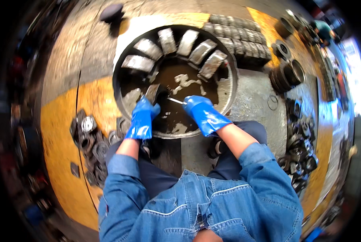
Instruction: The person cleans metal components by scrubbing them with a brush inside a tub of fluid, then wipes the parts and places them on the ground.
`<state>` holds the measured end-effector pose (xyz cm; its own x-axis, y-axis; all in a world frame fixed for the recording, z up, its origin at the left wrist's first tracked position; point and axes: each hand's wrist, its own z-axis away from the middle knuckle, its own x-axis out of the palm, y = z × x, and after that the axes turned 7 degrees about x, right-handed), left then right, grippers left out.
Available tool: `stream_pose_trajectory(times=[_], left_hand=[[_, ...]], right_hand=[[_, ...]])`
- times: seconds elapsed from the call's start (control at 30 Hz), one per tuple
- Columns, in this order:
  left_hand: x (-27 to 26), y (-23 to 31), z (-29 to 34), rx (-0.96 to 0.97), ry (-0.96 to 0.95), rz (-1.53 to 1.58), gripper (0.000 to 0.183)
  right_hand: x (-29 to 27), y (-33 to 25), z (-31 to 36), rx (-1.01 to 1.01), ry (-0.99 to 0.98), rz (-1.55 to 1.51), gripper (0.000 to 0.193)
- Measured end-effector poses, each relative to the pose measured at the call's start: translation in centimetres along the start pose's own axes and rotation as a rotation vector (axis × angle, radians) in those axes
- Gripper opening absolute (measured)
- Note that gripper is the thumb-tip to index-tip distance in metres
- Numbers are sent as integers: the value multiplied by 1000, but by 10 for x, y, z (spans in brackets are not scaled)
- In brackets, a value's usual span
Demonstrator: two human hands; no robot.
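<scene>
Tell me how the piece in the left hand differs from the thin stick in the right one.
The piece in the left hand is broad and chunky, while the stick in the right hand is slender. The piece looks dull brownish grey; the stick is whitish. Both are held in blue-gloved hands over the round basin.

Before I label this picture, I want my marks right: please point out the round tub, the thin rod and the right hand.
Round tub (233, 80): head view, right side of its wall.
Thin rod (175, 101): head view, middle of its pale shaft.
Right hand (197, 106): head view, its gloved back.
</scene>
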<state>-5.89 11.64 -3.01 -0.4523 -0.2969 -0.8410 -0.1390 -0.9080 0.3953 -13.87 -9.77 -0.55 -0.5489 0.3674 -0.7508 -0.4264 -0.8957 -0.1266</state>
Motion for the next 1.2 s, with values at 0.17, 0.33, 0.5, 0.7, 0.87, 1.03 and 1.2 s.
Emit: stream_pose_trajectory(times=[0.17, 0.33, 0.5, 0.7, 0.87, 1.03, 1.2], left_hand=[[-28, 8, 7, -13, -134, 58, 77], [-29, 2, 4, -62, -165, 60, 76], [-25, -1, 3, -47, -150, 49, 79], [-22, -10, 2, -91, -149, 19, 78], [-26, -3, -1, -56, -154, 72, 74], [-34, -6, 6, -43, -170, 71, 78], [-31, 0, 13, 16, -43, 163, 77]], right_hand=[[18, -7, -2, 82, 19, 91, 35], [19, -22, -7, 94, -63, 210, 33], [17, -19, -3, 78, -8, 146, 32], [-1, -40, 28, 37, -7, 143, 31], [27, -19, -5, 86, 2, 169, 28], [1, -37, 29, -60, 88, 96, 28], [15, -41, -9, 240, -281, 188, 29]])
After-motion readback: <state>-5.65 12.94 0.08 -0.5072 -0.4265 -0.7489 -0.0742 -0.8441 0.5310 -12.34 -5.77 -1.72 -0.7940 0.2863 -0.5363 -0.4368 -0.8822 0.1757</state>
